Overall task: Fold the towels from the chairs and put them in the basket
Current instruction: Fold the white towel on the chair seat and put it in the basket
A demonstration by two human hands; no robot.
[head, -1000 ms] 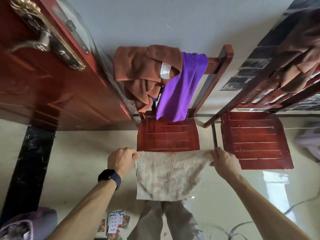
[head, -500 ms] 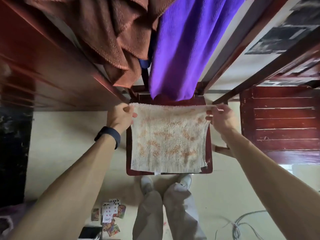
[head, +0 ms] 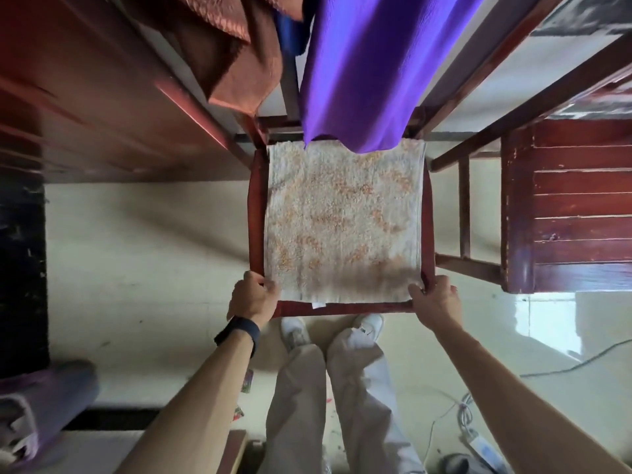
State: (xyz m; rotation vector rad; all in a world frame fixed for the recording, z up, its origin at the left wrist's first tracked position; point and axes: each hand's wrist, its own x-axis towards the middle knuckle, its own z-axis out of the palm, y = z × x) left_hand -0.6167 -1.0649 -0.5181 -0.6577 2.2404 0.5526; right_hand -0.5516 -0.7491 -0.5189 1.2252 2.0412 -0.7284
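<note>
Left hand (head: 253, 297) and right hand (head: 432, 299) pinch the towel (head: 342, 220) at 7 and 5 o'clock (white tag (head: 318, 305) unreadable).

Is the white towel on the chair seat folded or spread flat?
Spread flat: the white towel covers nearly the whole chair seat, left hand and right hand holding its near corners.

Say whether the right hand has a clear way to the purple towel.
Probably yes: the purple towel hangs at the far edge of the seat; only the flat white towel lies between it and the right hand.
</note>
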